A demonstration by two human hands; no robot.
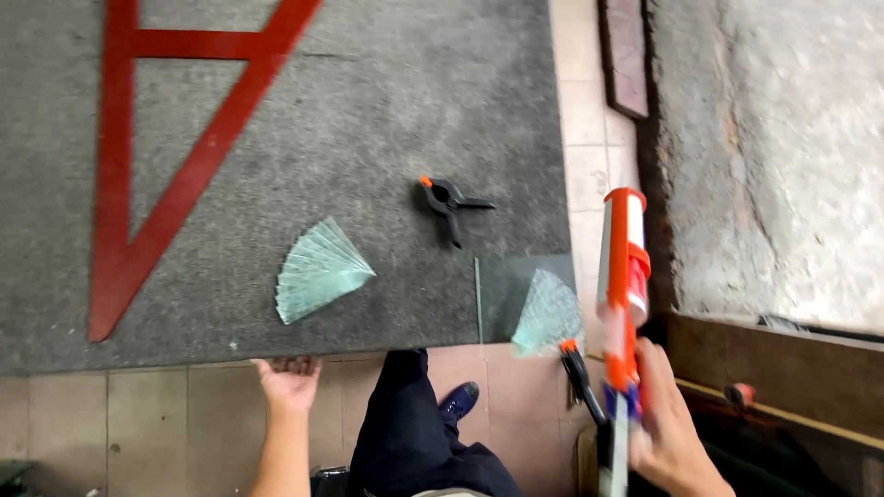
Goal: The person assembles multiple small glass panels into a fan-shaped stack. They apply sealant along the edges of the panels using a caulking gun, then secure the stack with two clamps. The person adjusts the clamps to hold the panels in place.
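My right hand (670, 423) grips an orange caulking gun (622, 304) with a white cartridge, held upright at the lower right. My left hand (288, 380) rests open against the near edge of a grey mat (368, 120) on the floor. On the mat lies a fan-shaped stack of glass pieces (318, 269). A second glass fan (548, 313) sits on a flat glass sheet (506, 294) at the mat's right corner. A black spring clamp with orange tips (451, 204) lies on the mat beyond them. Another black clamp (580, 377) sits by the caulking gun.
The mat carries a red painted shape (166, 156). Pink floor tiles (166, 423) run along the near side. My dark trouser leg and blue shoe (459, 401) stand below the mat. A rough concrete wall (783, 156) and wooden frame (792, 368) are at right.
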